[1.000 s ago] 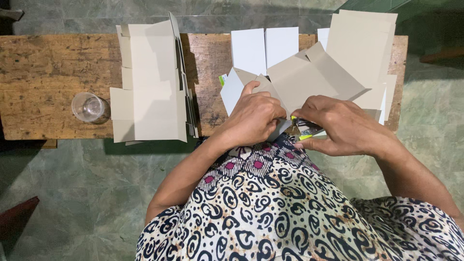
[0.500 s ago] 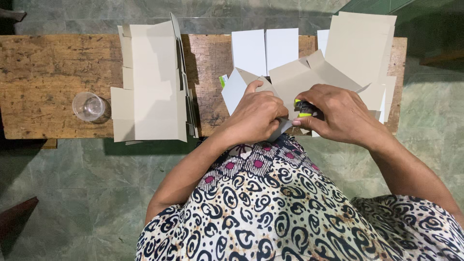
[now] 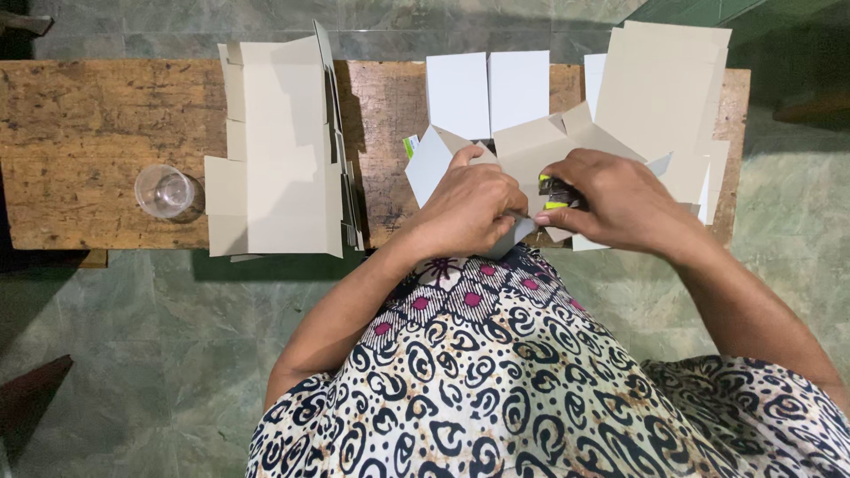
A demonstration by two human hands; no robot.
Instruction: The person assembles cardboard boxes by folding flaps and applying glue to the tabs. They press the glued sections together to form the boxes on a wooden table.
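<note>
My left hand (image 3: 474, 205) grips a folded grey cardboard box blank (image 3: 531, 146) at its near corner, over the front edge of a worn wooden bench (image 3: 97, 124). Right beside it, my right hand (image 3: 611, 199) is closed around a small black stapler with yellow-green trim (image 3: 553, 190), pressed against the same corner of the blank. The two hands touch at the fingertips. The stapler's jaw is hidden by my fingers.
A stack of flat grey box blanks (image 3: 279, 150) lies left of centre on the bench, another stack (image 3: 664, 80) at the right end. Two white cards (image 3: 487, 88) lie behind my hands. A clear drinking glass (image 3: 165, 190) stands at the left. Green tiled floor (image 3: 133, 354) surrounds the bench.
My right hand rose from the bench edge with the stapler and brought it up to the blank's corner by my left hand. My left hand stayed put.
</note>
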